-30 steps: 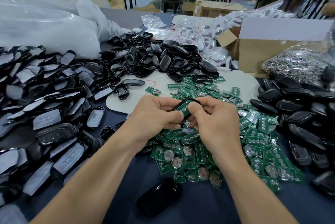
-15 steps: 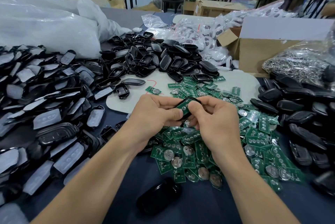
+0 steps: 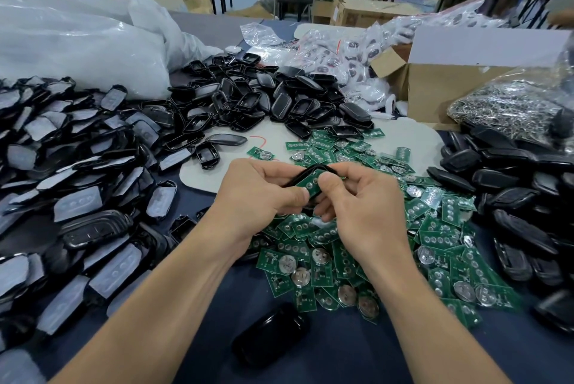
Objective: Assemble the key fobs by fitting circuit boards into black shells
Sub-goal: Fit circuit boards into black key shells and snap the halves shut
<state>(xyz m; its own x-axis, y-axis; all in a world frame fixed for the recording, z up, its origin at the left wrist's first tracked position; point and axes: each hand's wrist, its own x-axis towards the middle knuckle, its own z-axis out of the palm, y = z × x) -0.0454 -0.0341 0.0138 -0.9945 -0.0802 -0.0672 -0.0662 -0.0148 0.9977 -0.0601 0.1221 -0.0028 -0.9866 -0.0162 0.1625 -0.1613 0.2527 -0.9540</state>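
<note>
Both hands meet above the middle of the table around one black shell (image 3: 313,170). A green circuit board (image 3: 309,182) lies in its hollow. My left hand (image 3: 259,194) grips the shell from the left, thumb on its lower edge. My right hand (image 3: 362,200) grips it from the right, thumb pressing on the board. Under and right of the hands spreads a heap of loose green circuit boards (image 3: 357,256), several with coin cells. Empty black shells (image 3: 264,104) are piled behind.
Shell halves with grey rubber pads (image 3: 62,184) fill the left side. Black covers (image 3: 512,197) are heaped at the right, one more (image 3: 270,338) lies near the front edge. A cardboard box (image 3: 450,85), a bag of metal rings (image 3: 509,110) and white plastic bags (image 3: 77,48) stand behind.
The hands stay in the same place; the shell with the board has tilted slightly and my right thumb has shifted on the board.
</note>
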